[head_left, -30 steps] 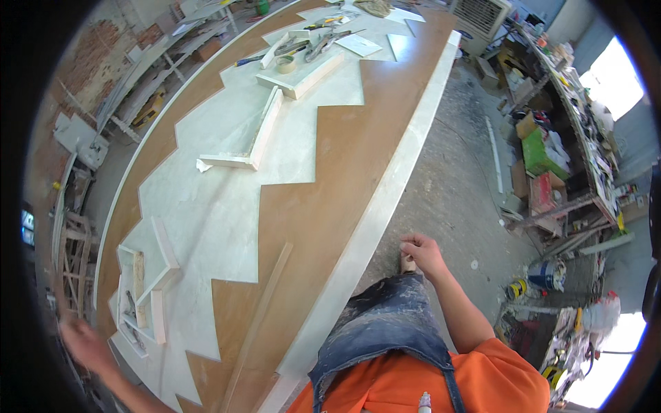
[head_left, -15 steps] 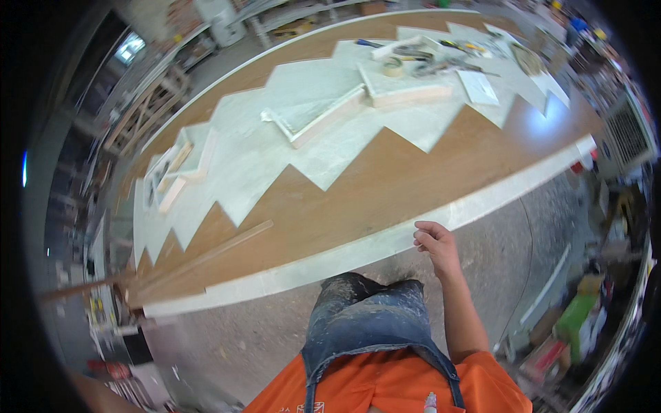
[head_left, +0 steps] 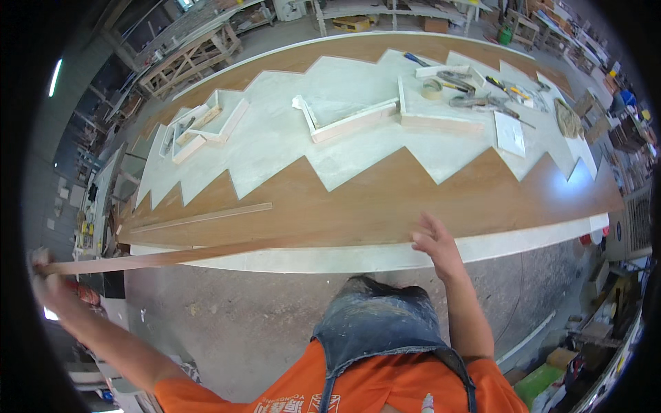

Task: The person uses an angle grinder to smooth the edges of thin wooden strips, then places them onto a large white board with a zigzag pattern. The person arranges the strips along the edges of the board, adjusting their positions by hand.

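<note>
At the far left rim, my left hand (head_left: 48,274) is closed round the end of a long brown wooden strip (head_left: 155,261), which slants over the panel's near edge, its far end blurred. My right hand (head_left: 437,246), slightly smeared, hovers above that edge with fingers apart and holds nothing. Before me lies a large brown panel (head_left: 365,213) with a white zigzag-edged layer (head_left: 275,165) on it and a white border (head_left: 344,259) along the near side. A thinner wooden strip (head_left: 206,216) rests on the brown surface at left.
White angled frames (head_left: 354,124) stand on the panel. A tape roll (head_left: 432,87), a white square piece (head_left: 509,134), a cloth bundle (head_left: 568,119) and several hand tools lie at the far right. Beyond is a wooden rack (head_left: 189,65); boxes and clutter crowd the lower right.
My left hand has come into view at the left with the long strip, which now reaches over the panel's edge. My right hand's fingers have spread. The view has shifted.
</note>
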Tool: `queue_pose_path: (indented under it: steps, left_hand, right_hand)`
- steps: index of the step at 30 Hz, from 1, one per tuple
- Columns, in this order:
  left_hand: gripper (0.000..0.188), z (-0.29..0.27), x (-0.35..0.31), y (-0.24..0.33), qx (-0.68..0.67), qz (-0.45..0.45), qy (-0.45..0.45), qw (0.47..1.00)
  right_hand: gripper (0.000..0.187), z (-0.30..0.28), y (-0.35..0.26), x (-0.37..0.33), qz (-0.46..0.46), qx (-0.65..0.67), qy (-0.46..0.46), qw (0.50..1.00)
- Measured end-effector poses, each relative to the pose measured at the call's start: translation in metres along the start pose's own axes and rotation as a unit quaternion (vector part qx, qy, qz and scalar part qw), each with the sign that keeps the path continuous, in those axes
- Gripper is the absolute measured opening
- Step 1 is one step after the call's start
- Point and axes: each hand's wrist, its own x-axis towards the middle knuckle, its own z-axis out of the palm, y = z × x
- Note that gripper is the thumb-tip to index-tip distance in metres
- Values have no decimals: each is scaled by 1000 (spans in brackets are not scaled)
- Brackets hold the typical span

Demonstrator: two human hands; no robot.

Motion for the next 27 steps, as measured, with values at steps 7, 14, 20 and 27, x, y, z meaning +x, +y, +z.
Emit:
queue_pose_path:
  steps: [7, 14, 20, 27]
  left_hand:
    - [22, 57, -281, -152, -97, -290, 67, 950]
    - [16, 50, -528, -227, -16, -526, 148, 837]
    - [24, 74, -623, -233, 102, -635, 25, 765]
    - [31, 65, -616, -240, 156, -647, -69, 744]
  right_hand:
    - [43, -138, 13, -31, 89, 166, 168, 968]
    - [46, -363, 28, -64, 83, 136, 332, 930]
    - [35, -464, 22, -66, 50, 102, 375, 920]
    - [32, -474, 39, -47, 56, 99, 366, 924]
